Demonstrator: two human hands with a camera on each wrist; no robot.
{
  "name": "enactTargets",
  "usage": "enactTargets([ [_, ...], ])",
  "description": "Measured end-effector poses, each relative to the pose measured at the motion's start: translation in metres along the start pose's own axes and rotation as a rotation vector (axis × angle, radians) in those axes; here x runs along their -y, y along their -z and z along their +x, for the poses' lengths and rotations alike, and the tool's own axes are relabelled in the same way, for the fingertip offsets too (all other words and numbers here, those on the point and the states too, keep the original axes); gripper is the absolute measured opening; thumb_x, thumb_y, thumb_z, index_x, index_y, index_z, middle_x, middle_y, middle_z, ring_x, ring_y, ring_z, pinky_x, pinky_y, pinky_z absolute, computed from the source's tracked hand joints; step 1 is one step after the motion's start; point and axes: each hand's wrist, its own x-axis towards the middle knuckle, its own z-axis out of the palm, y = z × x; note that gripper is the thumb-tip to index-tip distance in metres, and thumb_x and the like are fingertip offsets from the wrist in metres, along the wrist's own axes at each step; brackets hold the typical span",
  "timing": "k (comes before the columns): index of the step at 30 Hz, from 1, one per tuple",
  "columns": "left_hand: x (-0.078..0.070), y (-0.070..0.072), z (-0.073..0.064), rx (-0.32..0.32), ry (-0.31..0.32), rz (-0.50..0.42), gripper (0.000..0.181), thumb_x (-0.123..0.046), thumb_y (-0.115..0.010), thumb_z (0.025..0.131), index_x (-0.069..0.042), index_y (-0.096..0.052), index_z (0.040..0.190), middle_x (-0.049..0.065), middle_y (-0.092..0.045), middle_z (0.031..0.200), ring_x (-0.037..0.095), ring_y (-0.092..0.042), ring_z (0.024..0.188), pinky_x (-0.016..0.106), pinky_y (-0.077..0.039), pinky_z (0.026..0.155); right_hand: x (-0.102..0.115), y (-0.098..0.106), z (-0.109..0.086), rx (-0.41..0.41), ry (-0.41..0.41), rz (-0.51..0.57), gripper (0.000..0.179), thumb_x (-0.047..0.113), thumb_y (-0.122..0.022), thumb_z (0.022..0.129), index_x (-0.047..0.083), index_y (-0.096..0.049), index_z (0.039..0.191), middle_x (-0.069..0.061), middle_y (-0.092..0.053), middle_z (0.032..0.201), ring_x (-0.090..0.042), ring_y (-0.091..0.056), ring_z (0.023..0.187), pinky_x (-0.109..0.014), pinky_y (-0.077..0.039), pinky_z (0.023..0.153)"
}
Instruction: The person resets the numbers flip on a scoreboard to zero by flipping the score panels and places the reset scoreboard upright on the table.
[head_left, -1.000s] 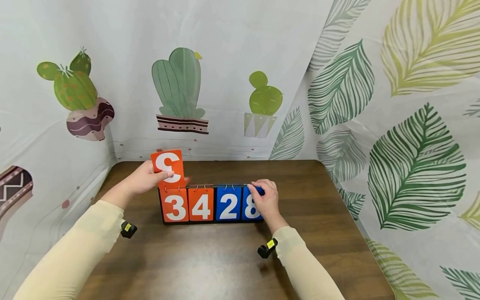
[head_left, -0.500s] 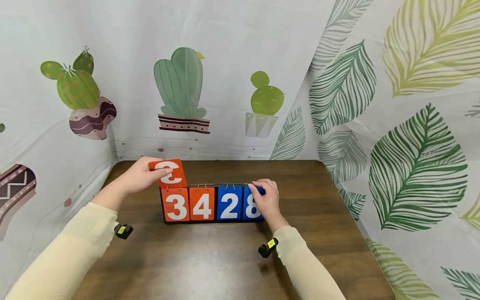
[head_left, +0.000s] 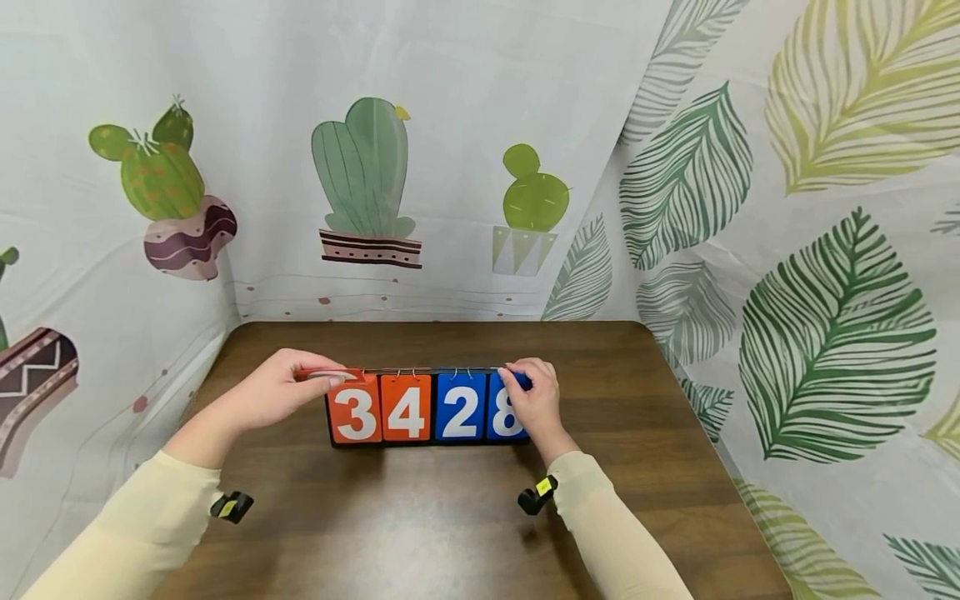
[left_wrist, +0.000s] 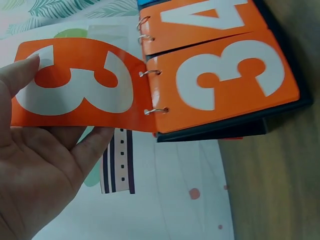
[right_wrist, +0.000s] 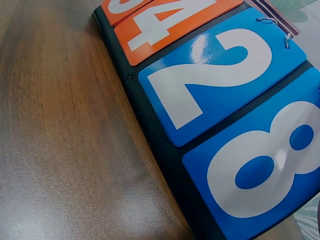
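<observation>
A tabletop flip scoreboard [head_left: 407,408] stands on the table, its four-card front reading 3, 4, 2, 8. My left hand [head_left: 262,392] pinches an orange number card [left_wrist: 75,85] at the scoreboard's left end, thumb on its printed face and fingers underneath. That card, bearing an upside-down 3, still hangs on its metal rings [left_wrist: 155,111] and looks almost edge-on in the head view. Another orange 3 [left_wrist: 230,75] lies flat below it. At the right end my right hand [head_left: 538,402] grips the top corner, thumb in front over the blue 8 [right_wrist: 260,165]. Its other fingertips are hidden behind.
The brown wooden table [head_left: 450,517] extends in front of the scoreboard and behind it. A white cloth printed with cacti [head_left: 360,175] hangs at the back, and a leaf-patterned cloth [head_left: 832,333] hangs on the right.
My left hand has come down and slightly left, tipping the orange card from raised above the scoreboard to nearly edge-on in the head view. My right hand has stayed at the corner.
</observation>
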Motion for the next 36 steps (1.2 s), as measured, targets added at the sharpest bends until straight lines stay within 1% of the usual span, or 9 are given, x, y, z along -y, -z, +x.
enactTargets([
  [4,0.006,-0.009,-0.007,-0.008,-0.004,-0.02,0.02,-0.014,-0.069,0.098,-0.01,-0.077,0.115,0.006,-0.079,0.105,0.006,-0.071,0.092,0.022,-0.057,0.078,0.001,0.001,-0.001,-0.006,-0.008,-0.003,0.023,0.027,-0.076,0.094,0.007,-0.079,0.103,-0.005,-0.074,0.105,-0.024,-0.059,0.108,-0.044,-0.049,0.091],
  [10,0.014,-0.023,-0.018,0.007,0.007,-0.112,0.021,-0.01,-0.068,0.098,-0.009,-0.077,0.117,0.01,-0.079,0.111,-0.001,-0.073,0.095,0.021,-0.059,0.081,0.0,0.0,0.0,-0.014,0.005,-0.01,0.021,0.026,-0.077,0.094,0.007,-0.079,0.102,-0.005,-0.074,0.105,-0.023,-0.059,0.108,-0.042,-0.049,0.091],
  [13,0.016,-0.032,-0.023,-0.004,0.019,-0.093,0.021,-0.011,-0.069,0.097,-0.011,-0.077,0.116,0.006,-0.079,0.111,-0.001,-0.072,0.095,0.021,-0.059,0.081,-0.001,0.0,0.001,-0.027,0.017,-0.016,0.02,0.026,-0.077,0.093,0.008,-0.079,0.102,-0.006,-0.074,0.104,-0.024,-0.06,0.107,-0.041,-0.049,0.09],
  [17,0.018,-0.044,-0.03,-0.053,0.042,-0.058,0.022,-0.01,-0.072,0.095,-0.012,-0.077,0.116,0.002,-0.079,0.107,0.001,-0.069,0.091,0.022,-0.059,0.076,0.001,0.0,0.002,-0.022,0.01,-0.014,0.022,0.028,-0.077,0.094,0.008,-0.079,0.104,-0.006,-0.073,0.106,-0.024,-0.059,0.108,-0.043,-0.049,0.09],
  [21,0.024,-0.061,-0.035,-0.106,0.019,-0.026,0.024,-0.011,-0.076,0.091,-0.014,-0.078,0.114,0.003,-0.078,0.107,0.005,-0.068,0.093,0.022,-0.058,0.078,0.001,0.001,0.002,-0.006,-0.01,-0.015,0.023,0.03,-0.075,0.095,0.009,-0.079,0.105,-0.005,-0.073,0.108,-0.024,-0.059,0.11,-0.043,-0.049,0.092],
  [24,0.029,-0.075,-0.035,-0.155,-0.019,0.061,0.024,-0.012,-0.08,0.088,-0.018,-0.078,0.111,0.0,-0.077,0.108,0.011,-0.069,0.097,0.027,-0.059,0.082,-0.001,0.001,0.002,-0.008,-0.007,-0.017,0.021,0.029,-0.076,0.095,0.011,-0.079,0.104,-0.005,-0.073,0.108,-0.024,-0.059,0.11,-0.044,-0.049,0.093],
  [29,0.04,-0.095,-0.036,-0.224,-0.095,0.335,0.027,-0.017,-0.083,0.08,-0.019,-0.078,0.107,-0.002,-0.074,0.109,0.021,-0.066,0.104,0.043,-0.058,0.088,-0.001,-0.001,0.001,-0.016,0.012,-0.01,0.021,0.027,-0.077,0.094,0.01,-0.079,0.104,-0.005,-0.073,0.106,-0.024,-0.059,0.108,-0.043,-0.049,0.09],
  [32,0.049,-0.103,-0.035,-0.236,-0.154,0.505,0.027,-0.021,-0.084,0.076,-0.018,-0.077,0.102,-0.001,-0.073,0.105,0.024,-0.066,0.102,0.047,-0.056,0.087,-0.001,-0.002,0.0,-0.017,0.014,-0.007,0.02,0.027,-0.077,0.093,0.009,-0.079,0.103,-0.005,-0.074,0.105,-0.024,-0.059,0.108,-0.042,-0.049,0.089],
  [36,0.064,-0.11,-0.032,-0.221,-0.171,0.634,0.028,-0.026,-0.086,0.073,-0.021,-0.075,0.098,-0.001,-0.071,0.102,0.022,-0.064,0.094,0.047,-0.056,0.08,0.0,-0.002,-0.001,-0.023,0.013,-0.011,0.021,0.026,-0.077,0.093,0.008,-0.079,0.103,-0.005,-0.074,0.105,-0.024,-0.059,0.108,-0.042,-0.049,0.089],
])
